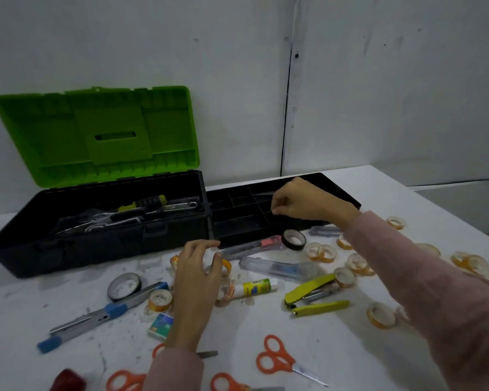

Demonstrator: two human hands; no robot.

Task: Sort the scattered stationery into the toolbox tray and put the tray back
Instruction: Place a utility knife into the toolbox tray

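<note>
The black divided tray (237, 225) lies on the white table, right of the open toolbox (96, 238) with its green lid (96, 134). My right hand (305, 204) hovers over the tray's middle compartments with curled fingers that seem to pinch a thin pale item, too blurred to name. Palm down, my left hand (198, 272) is held with relaxed fingers just above a clear tape roll (226, 266) and holds nothing. Scattered in front lie cutters (280, 268), a glue stick (256, 287), a yellow stapler (314, 294), black tape rolls (294, 239) and several clear tape rolls.
Hand tools fill the toolbox bottom. A blue-grey cutter (96, 314), a staple box (161, 324) and another black tape roll (124, 286) lie at the left. Orange scissors (277, 359) are near the front edge, a red object (68, 380) at the lower left. A wall stands close behind.
</note>
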